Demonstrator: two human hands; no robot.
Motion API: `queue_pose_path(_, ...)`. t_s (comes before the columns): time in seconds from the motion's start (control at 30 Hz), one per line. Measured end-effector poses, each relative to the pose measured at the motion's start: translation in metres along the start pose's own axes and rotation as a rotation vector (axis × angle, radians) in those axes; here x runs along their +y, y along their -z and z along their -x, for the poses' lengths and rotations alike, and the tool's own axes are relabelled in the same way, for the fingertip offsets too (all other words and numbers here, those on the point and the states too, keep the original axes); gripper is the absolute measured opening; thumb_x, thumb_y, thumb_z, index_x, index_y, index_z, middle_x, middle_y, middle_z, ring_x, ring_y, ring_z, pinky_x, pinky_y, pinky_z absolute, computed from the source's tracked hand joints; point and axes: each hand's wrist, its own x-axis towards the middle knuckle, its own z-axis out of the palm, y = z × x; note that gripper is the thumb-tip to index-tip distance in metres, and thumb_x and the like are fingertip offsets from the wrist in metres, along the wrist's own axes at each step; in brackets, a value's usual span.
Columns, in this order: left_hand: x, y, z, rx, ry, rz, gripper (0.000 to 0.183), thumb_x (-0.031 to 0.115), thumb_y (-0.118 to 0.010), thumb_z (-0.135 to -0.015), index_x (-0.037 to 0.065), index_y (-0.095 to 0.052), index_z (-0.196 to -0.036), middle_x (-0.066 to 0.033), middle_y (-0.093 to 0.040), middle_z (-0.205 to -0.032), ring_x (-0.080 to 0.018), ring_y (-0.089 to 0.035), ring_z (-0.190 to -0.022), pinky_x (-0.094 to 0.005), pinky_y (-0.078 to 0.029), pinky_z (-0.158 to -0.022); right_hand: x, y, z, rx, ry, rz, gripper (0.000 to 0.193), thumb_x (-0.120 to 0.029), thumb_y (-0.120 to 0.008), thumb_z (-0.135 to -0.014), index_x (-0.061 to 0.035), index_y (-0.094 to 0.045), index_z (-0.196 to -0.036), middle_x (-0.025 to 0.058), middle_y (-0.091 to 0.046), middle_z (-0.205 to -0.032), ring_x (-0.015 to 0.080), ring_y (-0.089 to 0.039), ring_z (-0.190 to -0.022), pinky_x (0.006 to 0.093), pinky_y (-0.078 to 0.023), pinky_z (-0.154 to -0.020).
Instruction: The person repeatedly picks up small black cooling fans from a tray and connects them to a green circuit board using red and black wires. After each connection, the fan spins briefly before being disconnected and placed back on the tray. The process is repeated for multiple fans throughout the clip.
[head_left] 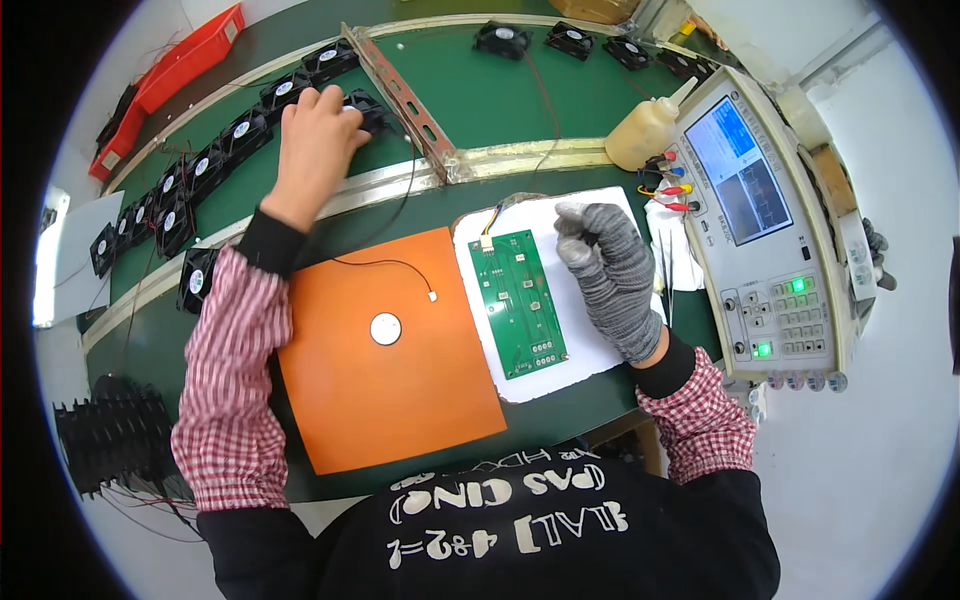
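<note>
My bare left hand (322,150) reaches to the far left of the bench, its fingers closed on the edge of a small black cooling fan (372,112). From this fan a thin dark cable runs down to a white connector (433,296) over an orange mat (400,420). My right hand (612,275), in a grey knitted glove, is curled above a white pad (585,350). Something small and dark shows between its fingers, too little to name. Left of it lies a green circuit board (518,305) with coloured wires plugged in at its top. A round white disc (385,329) rests on the mat.
Several black fans (205,170) line the far left; more (570,40) sit at the back. A slotted metal rail (400,95) divides the bench. At right stand a yellowish squeeze bottle (643,135), a test instrument (765,230) and tweezers (668,280). Red bins (185,70) are far left.
</note>
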Motion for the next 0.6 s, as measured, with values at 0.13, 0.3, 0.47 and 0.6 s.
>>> queue_pose_path(0.13,0.077,0.091,0.022,0.169,-0.382,0.256,0.012,0.013,-0.064,-0.067,0.011,-0.056,-0.076,-0.0063,-0.05,-0.086,-0.0265,-0.051,-0.087,-0.0395,-0.039,-0.077,-0.03,-0.008,-0.008,-0.031,0.106,-0.068,0.061,-0.032,-0.068,-0.091,-0.0025,-0.046,-0.139,0.0165,-0.057,-0.129,0.0241,-0.059,-0.113,0.0362,-0.047,-0.098)
queue_pose_path(0.3,0.084,0.131,0.088,0.445,-0.298,0.111,0.018,0.004,-0.068,-0.062,0.011,-0.059,-0.076,-0.0052,-0.059,-0.096,-0.0205,-0.057,-0.091,-0.0369,-0.048,-0.082,-0.066,-0.007,0.004,-0.468,0.069,-0.154,0.04,-0.025,-0.06,-0.095,-0.007,-0.055,-0.13,0.0123,-0.06,-0.113,0.0257,-0.06,-0.101,0.0384,-0.049,-0.089)
queue_pose_path(0.47,-0.015,0.164,0.066,0.442,0.318,0.26,0.019,0.002,-0.068,-0.084,-0.004,-0.055,-0.071,-0.016,-0.06,-0.125,-0.0261,-0.059,-0.108,-0.0337,-0.044,-0.092,-0.037,0.008,-0.011,-0.375,0.232,0.492,0.011,-0.008,-0.068,-0.084,-0.0039,-0.072,-0.094,0.0073,-0.057,-0.083,0.0248,-0.058,-0.084,0.0352,-0.049,-0.078)
queue_pose_path(0.6,0.049,0.168,0.099,0.125,0.265,0.398,0.017,-0.006,-0.058,-0.083,-0.005,-0.05,-0.067,-0.0197,-0.064,-0.119,-0.0308,-0.058,-0.115,-0.0435,-0.037,-0.107,-0.016,0.003,-0.007,-0.331,-0.164,0.113,0.015,-0.007,-0.073,-0.079,-0.004,-0.073,-0.095,0.0068,-0.062,-0.084,0.0228,-0.061,-0.082,0.0346,-0.05,-0.077)
